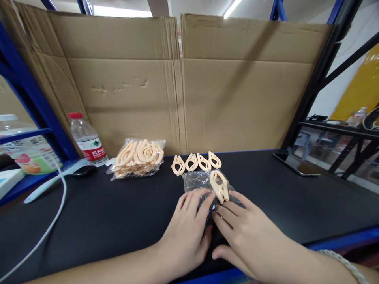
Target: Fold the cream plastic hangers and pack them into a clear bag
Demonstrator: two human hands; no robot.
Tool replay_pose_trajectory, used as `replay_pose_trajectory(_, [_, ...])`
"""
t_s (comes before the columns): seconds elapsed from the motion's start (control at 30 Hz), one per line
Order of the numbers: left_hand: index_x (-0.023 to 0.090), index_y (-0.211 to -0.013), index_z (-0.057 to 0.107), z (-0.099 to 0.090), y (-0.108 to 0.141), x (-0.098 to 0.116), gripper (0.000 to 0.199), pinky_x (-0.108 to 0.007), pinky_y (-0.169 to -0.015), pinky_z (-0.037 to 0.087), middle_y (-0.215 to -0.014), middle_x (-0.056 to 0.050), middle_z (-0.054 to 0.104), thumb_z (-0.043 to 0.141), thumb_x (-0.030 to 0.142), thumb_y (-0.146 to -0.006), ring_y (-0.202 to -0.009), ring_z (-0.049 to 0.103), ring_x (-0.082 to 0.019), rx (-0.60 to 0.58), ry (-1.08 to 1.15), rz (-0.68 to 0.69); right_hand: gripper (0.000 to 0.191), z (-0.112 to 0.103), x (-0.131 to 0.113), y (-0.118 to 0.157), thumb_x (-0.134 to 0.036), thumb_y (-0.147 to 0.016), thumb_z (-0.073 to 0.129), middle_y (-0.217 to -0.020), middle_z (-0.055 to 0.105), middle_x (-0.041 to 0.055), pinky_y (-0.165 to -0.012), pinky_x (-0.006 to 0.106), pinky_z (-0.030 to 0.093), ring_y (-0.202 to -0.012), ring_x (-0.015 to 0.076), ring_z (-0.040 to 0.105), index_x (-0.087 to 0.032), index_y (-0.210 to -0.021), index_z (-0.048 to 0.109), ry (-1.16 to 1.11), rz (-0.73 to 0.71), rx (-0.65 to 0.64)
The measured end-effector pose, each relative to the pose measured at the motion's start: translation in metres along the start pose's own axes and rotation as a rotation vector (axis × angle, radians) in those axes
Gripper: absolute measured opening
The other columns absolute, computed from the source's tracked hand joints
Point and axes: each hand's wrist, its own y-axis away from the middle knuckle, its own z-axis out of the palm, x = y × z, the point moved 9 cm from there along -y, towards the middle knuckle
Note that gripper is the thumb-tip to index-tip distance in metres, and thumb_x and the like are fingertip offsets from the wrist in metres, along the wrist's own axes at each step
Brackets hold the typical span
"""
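Observation:
A clear plastic bag [194, 179] lies on the black tabletop in front of me, partly covered by my fingers. On its right part sits a cream plastic teardrop-shaped clip [218, 183], narrow end toward me; I cannot tell whether it is inside the bag. My left hand [188, 223] rests on the bag's near left part, fingers extended and index tip beside the clip. My right hand [247, 232] lies over the near right part, fingers spread, index along the clip's right side. Both thumbs stand apart from the fingers. Several matching clips [178, 165] lie in a row beyond the bag.
A filled bag of clips [139, 156] lies at the back left, near a red-capped water bottle [88, 138]. A white cable [60, 205] crosses the left side. At the back right lies a phone-like device [296, 165]. Cardboard [124, 86] walls the rear.

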Motion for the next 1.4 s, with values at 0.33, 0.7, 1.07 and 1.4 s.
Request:
replay_pose_trajectory(0.33, [0.020, -0.140, 0.029, -0.003, 0.000, 0.000, 0.071, -0.054, -0.103, 0.037, -0.137, -0.014, 0.040, 0.050, 0.006, -0.074, -0.124, 0.039, -0.030, -0.022, 0.048, -0.020, 0.042, 0.060, 0.180, -0.080, -0.002, -0.088, 0.037, -0.131, 0.054, 0.0145, -0.102, 0.042, 0.037, -0.121, 0.0210, 0.045, -0.008, -0.125, 0.054, -0.188, 0.125, -0.056])
replay_pose_trajectory(0.7, [0.020, -0.140, 0.029, -0.001, 0.001, -0.003, 0.073, -0.052, -0.103, 0.038, -0.138, -0.014, 0.040, 0.052, 0.008, -0.072, -0.124, 0.040, -0.031, -0.036, 0.083, 0.007, 0.048, 0.124, 0.236, -0.040, 0.004, -0.080, 0.042, -0.123, 0.062, 0.0114, -0.102, 0.035, 0.042, -0.116, 0.0178, 0.056, -0.012, -0.122, 0.058, -0.254, 0.219, -0.188])
replay_pose_trajectory(1.07, [0.018, -0.140, 0.030, 0.002, 0.001, -0.003, 0.070, -0.053, -0.103, 0.038, -0.138, -0.014, 0.040, 0.051, 0.007, -0.075, -0.124, 0.040, -0.030, -0.058, 0.082, -0.028, 0.036, 0.066, 0.196, 0.077, -0.019, -0.095, 0.033, -0.123, 0.057, 0.0144, -0.096, 0.040, 0.049, -0.109, 0.0233, 0.059, -0.014, -0.120, 0.059, -0.118, 0.360, -0.141])
replay_pose_trajectory(1.4, [0.019, -0.140, 0.032, -0.003, 0.000, 0.001, 0.063, -0.051, -0.104, 0.037, -0.138, -0.013, 0.040, 0.044, 0.005, -0.080, -0.125, 0.039, -0.028, -0.048, 0.074, -0.008, 0.037, 0.003, 0.076, 0.119, -0.024, -0.099, 0.034, -0.115, 0.064, 0.0093, -0.077, 0.023, 0.058, -0.099, 0.0186, 0.065, -0.023, -0.131, 0.053, -0.066, 0.223, -0.033])
